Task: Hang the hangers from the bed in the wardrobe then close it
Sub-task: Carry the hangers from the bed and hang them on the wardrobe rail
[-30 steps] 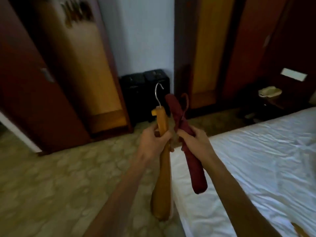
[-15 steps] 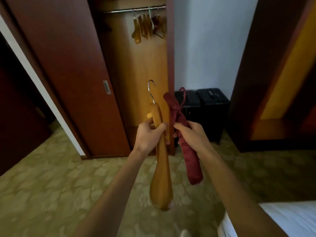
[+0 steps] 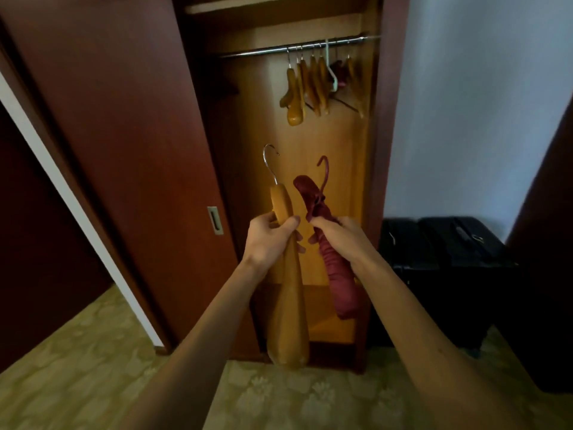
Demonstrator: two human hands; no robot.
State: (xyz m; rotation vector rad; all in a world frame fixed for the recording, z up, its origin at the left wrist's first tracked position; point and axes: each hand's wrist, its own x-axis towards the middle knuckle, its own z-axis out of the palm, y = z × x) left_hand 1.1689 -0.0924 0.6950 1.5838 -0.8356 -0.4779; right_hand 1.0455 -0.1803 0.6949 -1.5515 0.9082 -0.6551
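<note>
My left hand (image 3: 269,240) grips a wooden hanger (image 3: 290,305) with a metal hook, held upright and edge-on. My right hand (image 3: 339,237) grips a dark red padded hanger (image 3: 336,277) with a red hook, close beside the wooden one. Both are in front of the open wardrobe (image 3: 328,181). High inside it runs a metal rail (image 3: 269,51), and several hangers (image 3: 313,85) hang from the rail's right half. The sliding wardrobe door (image 3: 124,150) is pushed to the left. The bed is out of view.
Two black cases (image 3: 446,259) stand on the floor right of the wardrobe against a white wall (image 3: 480,103). A dark doorway opens at the far left. The patterned green carpet (image 3: 77,367) covers the floor below me.
The view has swung from the bed to face the wardrobe and moved closer. Both hands keep hold of their hangers, now in front of the opening.
</note>
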